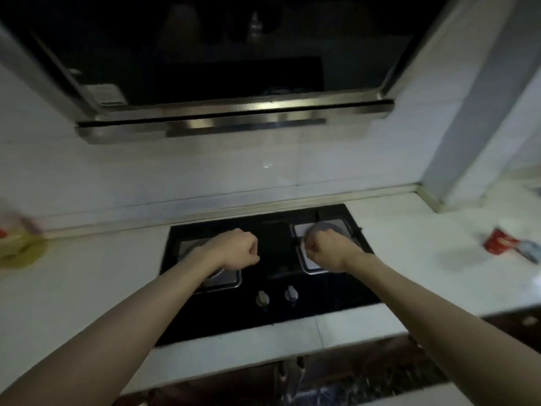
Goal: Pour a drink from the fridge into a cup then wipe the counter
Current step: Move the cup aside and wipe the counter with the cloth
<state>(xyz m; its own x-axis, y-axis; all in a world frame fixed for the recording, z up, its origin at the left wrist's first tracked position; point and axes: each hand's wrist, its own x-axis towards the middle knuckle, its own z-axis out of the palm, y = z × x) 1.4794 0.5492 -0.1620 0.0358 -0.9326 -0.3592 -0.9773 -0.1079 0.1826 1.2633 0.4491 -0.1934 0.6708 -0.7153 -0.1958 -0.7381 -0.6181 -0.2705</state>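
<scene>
Forearms (131, 332) stretched from the near edge over the black hob (278, 259), ending in left hand (234, 247) above the hob's left burner (225, 278) and right hand (325, 249) above its right burner (332, 225), each curled into a fist with nothing visible inside; probably a neutral ready pose, since no grasp target lies beneath. White counter (87, 273) flanking the hob on both sides, with a blurred yellow object (20, 250) far left of the hob and a red packet (497, 244) well to its right. No cup, drink, fridge or wiping cloth in view, so pouring judged not yet begun.
</scene>
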